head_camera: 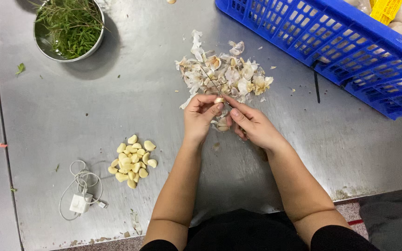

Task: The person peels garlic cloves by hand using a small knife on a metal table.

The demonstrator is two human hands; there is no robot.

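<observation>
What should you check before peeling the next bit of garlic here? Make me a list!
1. Both hands on the clove: ok. The left hand and right hand pinch the small pale garlic clove together.
2. Thin metal knife away from fingers: cannot tell; only part of the blade shows.
3. Heap of papery white garlic skins apart from peeled ones: ok.
4. Pile of peeled yellowish cloves on the steel table: ok, well back from the edge.
5. White charger with coiled cable clear of the pile: ok, beside it, apart.
</observation>
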